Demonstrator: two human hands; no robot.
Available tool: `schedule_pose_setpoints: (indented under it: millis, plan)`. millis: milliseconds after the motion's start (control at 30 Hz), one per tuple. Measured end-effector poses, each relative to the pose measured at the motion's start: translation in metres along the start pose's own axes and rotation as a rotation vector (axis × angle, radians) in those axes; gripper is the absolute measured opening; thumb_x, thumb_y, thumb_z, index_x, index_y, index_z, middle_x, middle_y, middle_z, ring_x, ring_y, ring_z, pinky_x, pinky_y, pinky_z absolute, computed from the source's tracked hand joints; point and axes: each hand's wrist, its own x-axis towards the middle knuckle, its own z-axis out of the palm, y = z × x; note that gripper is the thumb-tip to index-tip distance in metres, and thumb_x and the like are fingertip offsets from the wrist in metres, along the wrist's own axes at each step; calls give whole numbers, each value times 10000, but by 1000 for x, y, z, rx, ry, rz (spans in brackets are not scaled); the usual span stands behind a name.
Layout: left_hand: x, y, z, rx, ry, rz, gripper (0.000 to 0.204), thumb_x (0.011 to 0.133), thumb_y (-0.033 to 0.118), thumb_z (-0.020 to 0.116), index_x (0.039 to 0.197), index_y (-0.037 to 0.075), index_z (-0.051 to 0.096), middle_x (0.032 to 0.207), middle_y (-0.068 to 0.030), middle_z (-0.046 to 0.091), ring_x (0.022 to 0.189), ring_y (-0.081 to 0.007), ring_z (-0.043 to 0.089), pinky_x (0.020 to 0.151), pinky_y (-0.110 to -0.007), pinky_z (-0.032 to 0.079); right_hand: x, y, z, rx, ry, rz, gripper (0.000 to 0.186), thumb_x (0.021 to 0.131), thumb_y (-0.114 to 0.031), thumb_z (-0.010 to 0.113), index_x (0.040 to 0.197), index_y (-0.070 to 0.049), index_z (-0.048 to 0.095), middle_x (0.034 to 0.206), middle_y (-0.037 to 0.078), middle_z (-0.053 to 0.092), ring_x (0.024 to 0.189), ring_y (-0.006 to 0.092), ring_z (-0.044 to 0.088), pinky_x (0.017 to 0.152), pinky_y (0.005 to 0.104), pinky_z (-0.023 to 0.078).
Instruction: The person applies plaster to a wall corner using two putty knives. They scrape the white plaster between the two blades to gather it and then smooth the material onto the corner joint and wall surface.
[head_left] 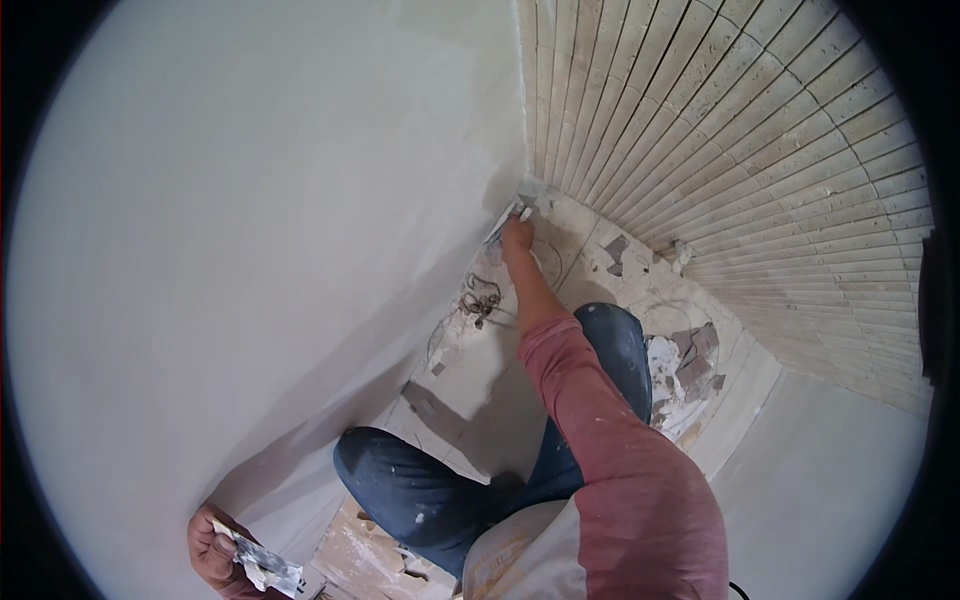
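Observation:
My right hand (518,233) reaches to the far corner, where the smooth pale wall (250,200) meets the floor (570,230). Its fingers are closed round a small putty-smeared trowel (523,208) held low against the foot of that wall. At lower left, my left hand (210,550) rests near the same wall, gripping a putty knife (265,565) with pale compound on its flat blade.
A wall of narrow cream strips (680,120) fills the upper right, with another plain wall (830,460) below it. Tangled dark wire (480,300), scattered flakes and torn scraps (690,360) lie on the floor. My bent legs (410,480) occupy the lower middle.

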Motion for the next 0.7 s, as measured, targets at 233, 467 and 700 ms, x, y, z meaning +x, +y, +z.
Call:
schedule_pose_setpoints:
  millis: [233,467,700]
  plan:
    - [0,-1,-4,-7,-25,-14,487,805,421,816,770,25,534,624,-75,586,496,-133,531,469,-247,409,25,-44,0,85,-38,1,616,979,-446,542,1071,151,662,1093,364,665,1060,490,646,896,499,509]
    - [1,4,-3,54,-74,8,508,829,468,796,788,20,558,675,-50,597,548,-105,511,502,-238,380,-72,-126,-39,238,29,-303,474,997,-340,573,1158,102,632,1115,288,675,1071,447,635,942,460,476]
    - [3,4,-7,89,-141,-3,516,829,492,793,816,28,568,680,-38,590,574,-94,503,525,-231,361,-224,-143,-77,202,-2,-868,359,1019,-217,542,1268,37,593,1211,218,619,1118,365,589,985,426,443]
